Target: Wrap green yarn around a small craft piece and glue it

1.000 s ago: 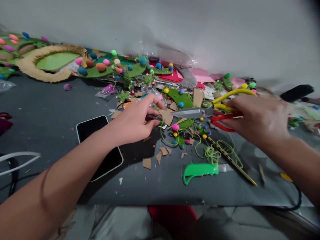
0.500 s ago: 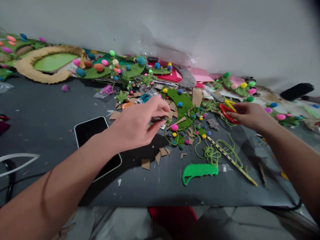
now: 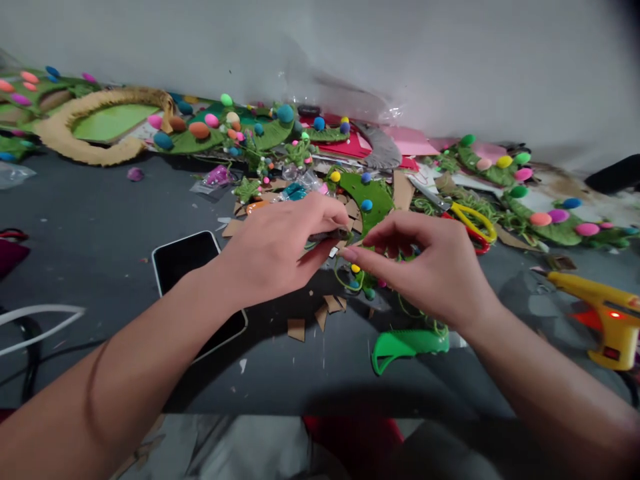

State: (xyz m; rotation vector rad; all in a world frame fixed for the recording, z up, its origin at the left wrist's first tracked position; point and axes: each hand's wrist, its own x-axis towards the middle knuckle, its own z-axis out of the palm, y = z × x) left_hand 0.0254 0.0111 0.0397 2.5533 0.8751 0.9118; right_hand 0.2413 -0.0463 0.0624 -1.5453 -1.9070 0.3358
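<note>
My left hand (image 3: 283, 247) is closed over a small grey-brown piece (image 3: 327, 235), held between thumb and fingers, with a bit of green at its right end. Facing it, my right hand (image 3: 430, 267) has its thumb and forefinger drawn together close to that end; what they pinch, if anything, I cannot make out. A loop of green yarn (image 3: 336, 275) hangs just below the fingertips. Scissors (image 3: 475, 223) with yellow and red handles lie behind my right hand. A green cutter-like tool (image 3: 410, 348) rests in front of it on the dark table (image 3: 325, 380).
A phone (image 3: 183, 260) lies under my left forearm. Cardboard scraps (image 3: 296, 329) are scattered nearby. A yellow glue gun (image 3: 595, 303) with a lit red light stands at the right. Along the wall sit a tan ring (image 3: 55, 137) and green pieces with coloured pompoms (image 3: 367, 205).
My right hand has put the scissors down and moved left to my left hand's fingertips. The left hand keeps its hold. The glue gun has come into view at the right.
</note>
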